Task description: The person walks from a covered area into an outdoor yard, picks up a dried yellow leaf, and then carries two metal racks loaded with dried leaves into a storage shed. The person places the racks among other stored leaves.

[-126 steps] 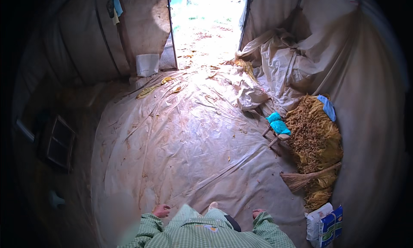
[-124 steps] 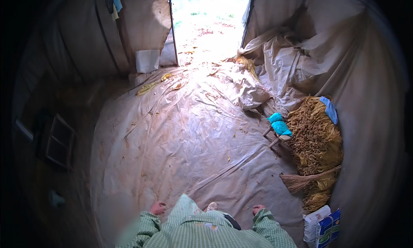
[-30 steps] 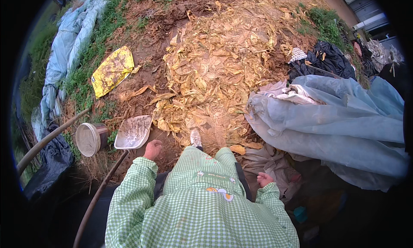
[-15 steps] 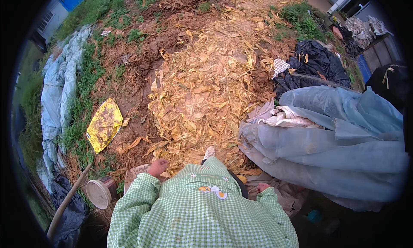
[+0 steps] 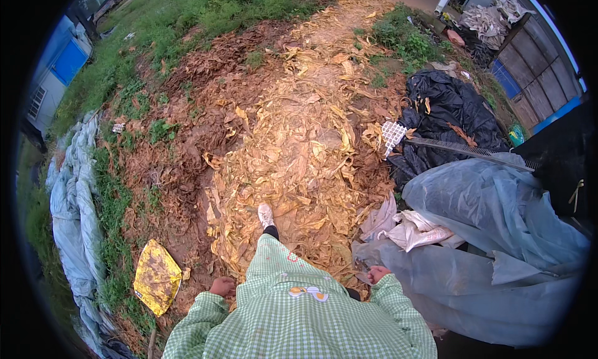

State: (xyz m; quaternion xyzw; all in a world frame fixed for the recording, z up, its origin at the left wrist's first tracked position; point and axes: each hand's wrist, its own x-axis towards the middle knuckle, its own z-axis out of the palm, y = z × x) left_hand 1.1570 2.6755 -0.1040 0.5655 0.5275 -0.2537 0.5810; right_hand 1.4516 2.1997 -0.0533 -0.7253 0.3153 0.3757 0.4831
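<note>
My left hand (image 5: pixel 222 286) hangs beside the green checked smock (image 5: pixel 293 315), its fingers loosely curled with nothing seen in them. Brown and yellow dry leaves lie on the ground under it. On the other side, my right hand (image 5: pixel 378 273) is closed like a fist, and nothing shows in it. It is nearest to the pale blue-grey plastic sheet (image 5: pixel 448 290). One light shoe (image 5: pixel 266 214) of mine is on the trodden path of yellow dried leaves (image 5: pixel 299 172).
To the left lie a dirty yellow sack (image 5: pixel 157 278) and a long bundle of bluish plastic sheeting (image 5: pixel 73 216). On the right are pale woven sacks (image 5: pixel 416 230), a black plastic heap (image 5: pixel 451 103), a narrow slatted strip (image 5: pixel 467 148) and a white grid tray (image 5: pixel 392 136).
I have moved forward along the leaf path, and a shoe now shows further out front. The yellow sack has slid nearer to me; the bucket has left the view. Both hands remain at my sides.
</note>
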